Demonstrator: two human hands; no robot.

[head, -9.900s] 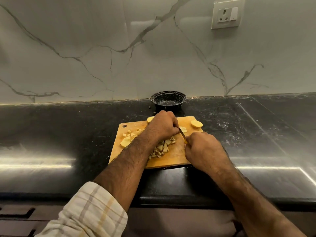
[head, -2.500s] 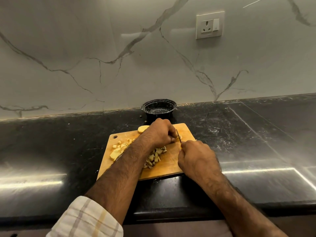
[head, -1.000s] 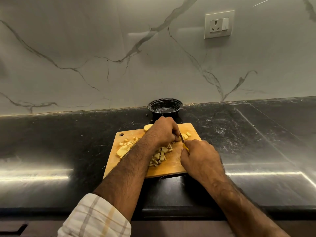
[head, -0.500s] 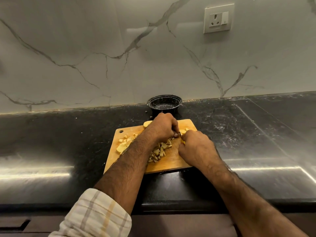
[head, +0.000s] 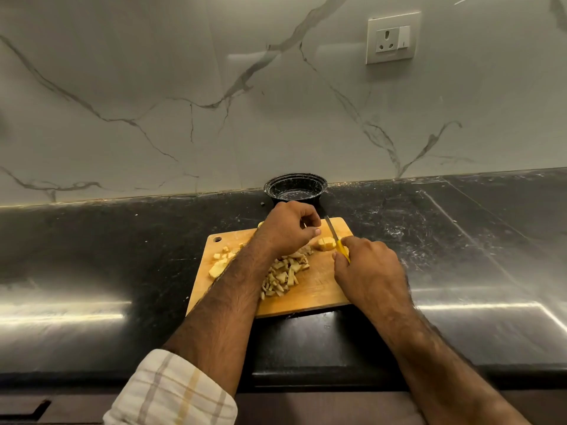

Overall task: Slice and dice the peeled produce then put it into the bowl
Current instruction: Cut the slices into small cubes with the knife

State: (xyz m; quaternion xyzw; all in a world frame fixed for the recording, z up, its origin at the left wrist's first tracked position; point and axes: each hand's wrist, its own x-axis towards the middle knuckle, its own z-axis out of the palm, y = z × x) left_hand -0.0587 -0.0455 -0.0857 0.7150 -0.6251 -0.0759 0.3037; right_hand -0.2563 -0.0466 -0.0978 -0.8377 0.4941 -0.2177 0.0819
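Note:
A wooden cutting board (head: 319, 289) lies on the black counter. On it sit a pile of diced pale-yellow produce (head: 285, 274), a few bigger chunks (head: 219, 265) at the left, and a small piece scored with cuts (head: 325, 243). My left hand (head: 285, 231) hovers just left of that piece with its fingers curled and nothing visibly held. My right hand (head: 368, 277) grips the yellow handle of a small knife (head: 333, 234). The knife's blade points away from me along the piece's right side. A black bowl (head: 319, 187) stands just behind the board.
The glossy black counter (head: 460, 240) stretches left and right, with a marble wall directly behind the bowl. A wall socket (head: 392, 38) sits high on the right. The counter's front edge and drawer fronts (head: 36, 407) lie below my arms.
My left hand has come off the piece and drawn back left, which uncovers the scored piece. The knife blade now shows beside the piece instead of hidden between my hands.

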